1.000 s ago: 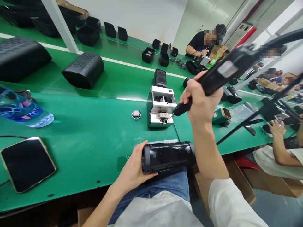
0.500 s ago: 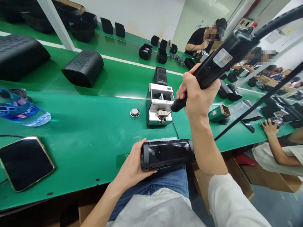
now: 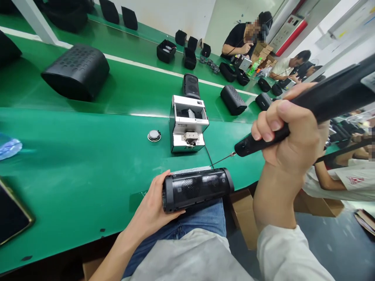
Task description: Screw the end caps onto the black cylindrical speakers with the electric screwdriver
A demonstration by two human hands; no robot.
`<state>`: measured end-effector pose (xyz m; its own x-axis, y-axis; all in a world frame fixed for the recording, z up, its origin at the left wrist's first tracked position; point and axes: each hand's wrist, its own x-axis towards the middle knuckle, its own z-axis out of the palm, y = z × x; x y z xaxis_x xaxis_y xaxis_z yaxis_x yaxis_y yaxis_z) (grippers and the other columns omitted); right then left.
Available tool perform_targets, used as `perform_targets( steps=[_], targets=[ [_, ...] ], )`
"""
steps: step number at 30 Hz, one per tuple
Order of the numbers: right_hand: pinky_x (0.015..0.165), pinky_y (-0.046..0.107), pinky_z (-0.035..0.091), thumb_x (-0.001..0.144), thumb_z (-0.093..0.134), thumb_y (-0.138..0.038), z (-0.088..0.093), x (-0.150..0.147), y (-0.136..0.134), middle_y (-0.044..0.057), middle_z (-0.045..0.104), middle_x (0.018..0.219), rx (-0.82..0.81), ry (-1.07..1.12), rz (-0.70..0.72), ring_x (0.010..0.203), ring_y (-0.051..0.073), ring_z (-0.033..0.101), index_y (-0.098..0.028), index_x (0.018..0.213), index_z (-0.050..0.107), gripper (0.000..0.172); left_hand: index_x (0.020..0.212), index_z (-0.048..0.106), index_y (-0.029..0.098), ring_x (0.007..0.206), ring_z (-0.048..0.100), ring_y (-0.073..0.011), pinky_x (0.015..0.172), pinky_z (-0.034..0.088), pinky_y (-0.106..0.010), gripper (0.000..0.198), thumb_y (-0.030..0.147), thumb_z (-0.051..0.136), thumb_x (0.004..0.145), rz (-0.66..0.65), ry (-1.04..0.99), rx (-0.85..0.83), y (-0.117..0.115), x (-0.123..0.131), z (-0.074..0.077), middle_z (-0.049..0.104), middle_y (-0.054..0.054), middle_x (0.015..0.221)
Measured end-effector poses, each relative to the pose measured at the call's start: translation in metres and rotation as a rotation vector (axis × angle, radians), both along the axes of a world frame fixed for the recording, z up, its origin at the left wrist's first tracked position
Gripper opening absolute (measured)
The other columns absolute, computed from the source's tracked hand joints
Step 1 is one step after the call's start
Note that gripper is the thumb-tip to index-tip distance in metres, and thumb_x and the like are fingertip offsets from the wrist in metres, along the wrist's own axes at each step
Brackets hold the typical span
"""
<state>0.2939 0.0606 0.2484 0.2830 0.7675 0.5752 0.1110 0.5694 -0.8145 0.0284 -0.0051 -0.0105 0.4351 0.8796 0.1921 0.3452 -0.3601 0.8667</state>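
Note:
My left hand [image 3: 155, 203] is wrapped round the left end of a black speaker [image 3: 197, 187], which lies on its side at the table's front edge above my lap. In my right hand [image 3: 293, 132] I grip a black electric screwdriver [image 3: 328, 97], its thin bit [image 3: 222, 160] angled down to the left, the tip near the far right side of the speaker. Whether the tip touches the speaker I cannot tell. Beyond the speaker stands a silver screw feeder [image 3: 190, 125]. Left of the feeder lies a small round speaker driver [image 3: 154, 135].
Black speaker housings [image 3: 77, 72] stand on the green table [image 3: 88, 156] and farther back. A phone [image 3: 13, 214] and part of a water bottle [image 3: 10, 147] are at the left. Co-workers sit at the back and right. A cardboard box [image 3: 244, 218] is below the table.
My right hand has drawn the screwdriver away from the screw feeder, toward me and to the right, bringing its bit near the speaker. The left hand keeps its hold. The view has shifted right.

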Motion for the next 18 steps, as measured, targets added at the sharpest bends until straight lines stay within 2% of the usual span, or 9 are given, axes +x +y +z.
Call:
perform_targets(
  steps=[10,13,18],
  targets=[
    [0.04,0.029,0.036,0.085,0.085,-0.016,-0.002,0.008,-0.014,-0.01,0.047,0.056,-0.02,-0.002,0.02,0.039,0.01,0.04,-0.025,0.092,0.067,0.022,0.172,0.028,0.035,0.151,0.061,-0.0431,0.124,0.056,-0.065,0.106,0.043,0.093,0.088,0.015,0.02,-0.027,-0.001,-0.002,0.0,0.053,-0.016,0.166],
    [0.04,0.028,0.037,0.087,0.085,-0.017,-0.014,0.008,-0.014,-0.01,0.05,0.057,-0.044,0.005,0.039,0.039,0.01,0.042,-0.025,0.094,0.067,0.022,0.173,0.027,0.035,0.152,0.061,-0.0434,0.125,0.055,-0.066,0.109,0.042,0.094,0.088,0.012,0.028,-0.026,-0.001,-0.002,0.001,0.053,-0.016,0.167],
    [0.041,0.025,0.043,0.094,0.08,-0.014,-0.053,0.014,-0.02,-0.01,0.053,0.061,-0.079,0.01,0.179,0.04,0.01,0.046,-0.026,0.1,0.067,0.019,0.172,0.032,0.038,0.15,0.064,-0.0438,0.124,0.058,-0.066,0.111,0.035,0.097,0.083,0.036,0.01,-0.042,-0.004,-0.004,0.001,0.057,-0.014,0.166]
  ],
)
